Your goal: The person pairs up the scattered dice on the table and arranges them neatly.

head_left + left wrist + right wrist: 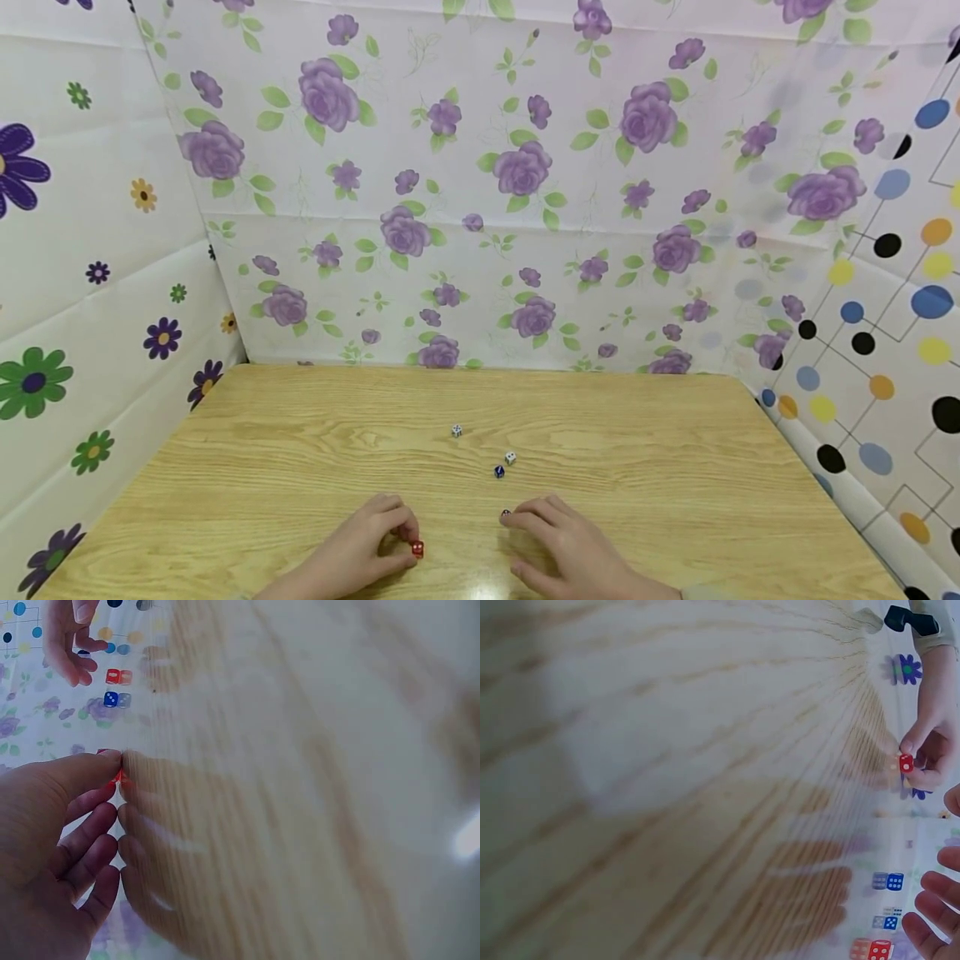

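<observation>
My left hand (360, 546) pinches a red die (417, 549) between thumb and fingertips, low at the tabletop. In the left wrist view the thumb (97, 766) covers most of that die. My right hand (570, 546) hovers low over the table to the right, palm down, its fingers loosely bent around nothing. Just at its index fingertip sits a blue die (506, 513). A second red die (880, 950) shows near the right fingers (934, 904) in the right wrist view; the hand hides it from the head view.
Farther back on the wooden table (637, 433) lie another blue die (498, 472), a white die (510, 457) close behind it, and one more white die (457, 430) to the left. Patterned cloths (465, 200) hang behind and at both sides.
</observation>
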A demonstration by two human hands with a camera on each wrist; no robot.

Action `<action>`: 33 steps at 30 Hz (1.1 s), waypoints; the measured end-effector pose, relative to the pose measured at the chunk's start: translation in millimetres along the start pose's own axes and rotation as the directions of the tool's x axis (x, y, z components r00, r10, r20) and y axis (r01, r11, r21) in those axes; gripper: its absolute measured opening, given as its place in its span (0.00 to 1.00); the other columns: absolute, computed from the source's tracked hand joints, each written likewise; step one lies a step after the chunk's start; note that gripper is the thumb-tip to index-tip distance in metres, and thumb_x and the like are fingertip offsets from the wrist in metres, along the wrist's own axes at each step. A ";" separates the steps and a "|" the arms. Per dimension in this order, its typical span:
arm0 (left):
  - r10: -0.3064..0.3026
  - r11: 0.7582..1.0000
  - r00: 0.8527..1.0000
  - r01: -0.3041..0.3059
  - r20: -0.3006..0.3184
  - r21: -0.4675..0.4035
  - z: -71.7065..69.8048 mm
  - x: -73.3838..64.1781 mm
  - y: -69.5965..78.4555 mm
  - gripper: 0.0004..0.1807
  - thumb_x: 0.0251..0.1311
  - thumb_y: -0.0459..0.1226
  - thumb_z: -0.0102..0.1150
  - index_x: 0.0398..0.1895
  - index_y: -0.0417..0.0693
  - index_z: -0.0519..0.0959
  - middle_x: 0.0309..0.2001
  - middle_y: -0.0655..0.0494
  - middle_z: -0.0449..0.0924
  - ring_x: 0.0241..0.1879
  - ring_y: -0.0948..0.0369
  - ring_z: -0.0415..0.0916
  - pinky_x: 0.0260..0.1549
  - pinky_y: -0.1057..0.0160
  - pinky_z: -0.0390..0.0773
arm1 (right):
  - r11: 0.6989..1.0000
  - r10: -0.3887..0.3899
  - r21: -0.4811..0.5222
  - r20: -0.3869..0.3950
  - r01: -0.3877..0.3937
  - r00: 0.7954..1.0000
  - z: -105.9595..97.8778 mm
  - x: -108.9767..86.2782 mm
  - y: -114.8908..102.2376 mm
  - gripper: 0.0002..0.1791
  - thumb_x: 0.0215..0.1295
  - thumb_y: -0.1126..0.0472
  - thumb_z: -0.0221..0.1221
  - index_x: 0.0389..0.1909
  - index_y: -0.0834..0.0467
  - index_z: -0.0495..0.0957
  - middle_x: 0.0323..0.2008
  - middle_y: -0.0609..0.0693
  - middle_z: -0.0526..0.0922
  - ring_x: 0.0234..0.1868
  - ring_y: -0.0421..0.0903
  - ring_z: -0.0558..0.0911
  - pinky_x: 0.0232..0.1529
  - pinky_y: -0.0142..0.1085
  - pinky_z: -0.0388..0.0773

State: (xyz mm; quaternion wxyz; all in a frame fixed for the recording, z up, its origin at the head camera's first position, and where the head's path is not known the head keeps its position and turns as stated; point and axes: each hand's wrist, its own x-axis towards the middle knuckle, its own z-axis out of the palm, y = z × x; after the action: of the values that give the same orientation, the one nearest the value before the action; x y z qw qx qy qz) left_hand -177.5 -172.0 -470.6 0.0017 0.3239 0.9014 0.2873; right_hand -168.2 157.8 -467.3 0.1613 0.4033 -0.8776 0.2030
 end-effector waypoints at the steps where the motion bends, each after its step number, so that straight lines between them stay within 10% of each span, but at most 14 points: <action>1: 0.000 1.000 1.000 0.000 -0.001 -0.001 0.1 0.4 0.2 0.09 0.57 0.45 0.69 0.35 0.65 0.77 0.37 0.74 0.72 0.40 0.75 0.67 0.39 0.71 0.75 | 1.000 0.005 0.004 0.004 -0.005 1.000 0.1 -0.2 -0.2 0.25 0.62 0.48 0.66 0.59 0.49 0.77 0.53 0.37 0.79 0.51 0.35 0.78 0.49 0.35 0.81; 33: -0.042 0.999 0.999 0.042 0.017 -0.016 24.4 38.0 28.0 0.08 0.55 0.46 0.71 0.32 0.65 0.78 0.32 0.74 0.73 0.37 0.75 0.67 0.37 0.72 0.71 | 0.982 0.143 0.104 0.154 -0.160 0.978 -2.5 -2.1 1.5 0.17 0.67 0.47 0.61 0.53 0.47 0.79 0.48 0.36 0.81 0.50 0.35 0.79 0.49 0.36 0.80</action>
State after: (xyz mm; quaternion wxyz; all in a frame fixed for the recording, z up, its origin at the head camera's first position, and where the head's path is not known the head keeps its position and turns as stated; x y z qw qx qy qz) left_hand -186.6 -119.7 -469.5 0.0179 0.3074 0.9056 0.2918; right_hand -167.8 161.2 -466.4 0.0570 0.3576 -0.9021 0.2349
